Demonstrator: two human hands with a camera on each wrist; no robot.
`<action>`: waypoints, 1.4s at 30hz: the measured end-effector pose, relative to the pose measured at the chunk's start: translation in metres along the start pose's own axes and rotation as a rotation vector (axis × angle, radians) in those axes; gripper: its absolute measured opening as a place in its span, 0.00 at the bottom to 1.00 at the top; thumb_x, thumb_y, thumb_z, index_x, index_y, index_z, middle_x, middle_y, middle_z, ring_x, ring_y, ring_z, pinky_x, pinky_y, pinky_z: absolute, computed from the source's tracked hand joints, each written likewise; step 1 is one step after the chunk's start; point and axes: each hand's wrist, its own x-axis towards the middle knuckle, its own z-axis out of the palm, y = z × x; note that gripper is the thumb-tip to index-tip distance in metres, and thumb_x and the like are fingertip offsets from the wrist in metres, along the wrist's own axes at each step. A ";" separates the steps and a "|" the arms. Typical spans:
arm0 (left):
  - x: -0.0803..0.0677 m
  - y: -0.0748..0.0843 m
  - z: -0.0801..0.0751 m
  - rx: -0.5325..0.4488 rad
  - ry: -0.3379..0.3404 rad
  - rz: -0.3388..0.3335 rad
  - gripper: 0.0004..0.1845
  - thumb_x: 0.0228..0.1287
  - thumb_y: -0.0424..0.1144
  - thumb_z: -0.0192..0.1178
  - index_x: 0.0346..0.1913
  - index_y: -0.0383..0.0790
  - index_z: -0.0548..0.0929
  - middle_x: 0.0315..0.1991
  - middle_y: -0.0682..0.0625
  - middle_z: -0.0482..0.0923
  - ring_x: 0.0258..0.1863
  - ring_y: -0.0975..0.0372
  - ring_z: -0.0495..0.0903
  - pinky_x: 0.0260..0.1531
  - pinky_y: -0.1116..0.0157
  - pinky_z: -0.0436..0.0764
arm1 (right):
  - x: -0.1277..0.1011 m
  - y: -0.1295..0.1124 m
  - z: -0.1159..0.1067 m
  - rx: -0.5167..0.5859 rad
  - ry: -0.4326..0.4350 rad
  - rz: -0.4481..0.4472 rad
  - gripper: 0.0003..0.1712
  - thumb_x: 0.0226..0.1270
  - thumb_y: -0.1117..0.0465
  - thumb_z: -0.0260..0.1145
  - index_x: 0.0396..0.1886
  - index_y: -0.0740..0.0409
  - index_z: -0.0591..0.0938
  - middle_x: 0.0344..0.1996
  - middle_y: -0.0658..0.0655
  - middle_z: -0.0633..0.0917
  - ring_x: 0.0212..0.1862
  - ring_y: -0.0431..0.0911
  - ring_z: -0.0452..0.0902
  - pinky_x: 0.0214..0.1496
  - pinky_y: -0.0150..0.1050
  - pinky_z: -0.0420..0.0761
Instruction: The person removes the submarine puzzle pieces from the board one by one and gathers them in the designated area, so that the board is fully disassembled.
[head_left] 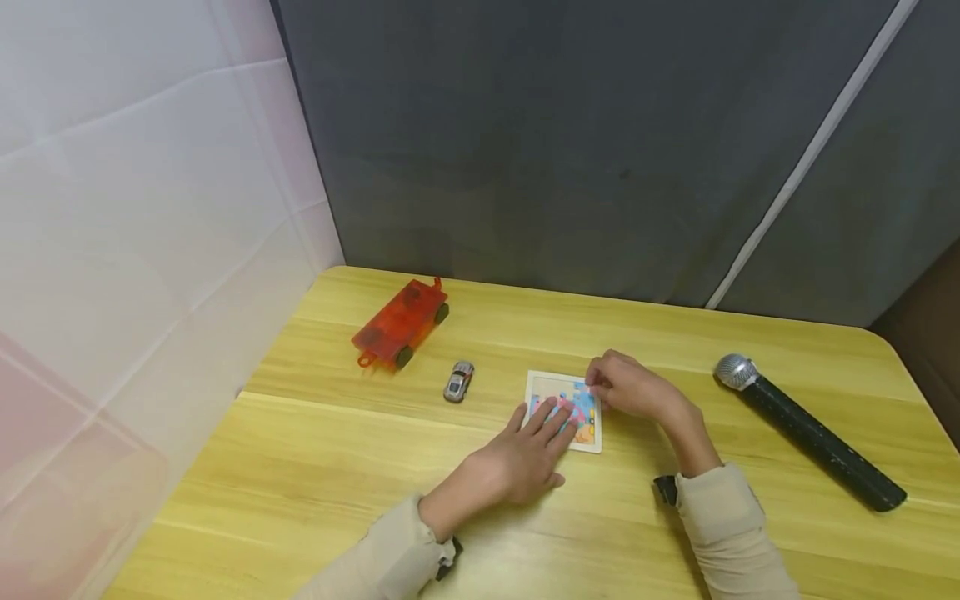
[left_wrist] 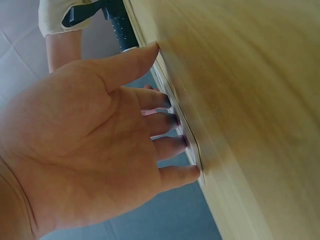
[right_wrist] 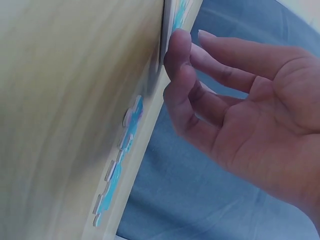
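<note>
A small jigsaw puzzle point(head_left: 592, 437) with a white frame and a colourful picture lies flat on the wooden table. My left hand point(head_left: 521, 458) rests over it, fingers straight and spread, covering much of the picture. In the left wrist view, the left hand's fingertips point(left_wrist: 180, 172) touch the board along its edge. My right hand point(head_left: 633, 390) is at the far right corner of the frame, its fingers loosely bent. The right wrist view has the right hand point(right_wrist: 245, 105) with its fingertips right at the board's edge and a gap between thumb and index finger.
Several blue puzzle pieces point(right_wrist: 115, 175) lie on the table in the right wrist view. Left of the puzzle are a silver toy car point(head_left: 459, 382) and a red toy wagon base point(head_left: 401, 327) with black wheels. A black microphone point(head_left: 813, 433) lies at the right.
</note>
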 end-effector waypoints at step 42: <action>0.000 0.000 0.002 -0.034 0.015 -0.004 0.41 0.88 0.57 0.49 0.92 0.48 0.48 0.92 0.49 0.38 0.91 0.54 0.40 0.88 0.49 0.52 | -0.089 0.093 -0.064 0.191 -0.050 0.318 0.05 0.76 0.74 0.63 0.37 0.70 0.78 0.24 0.53 0.80 0.27 0.43 0.76 0.31 0.35 0.76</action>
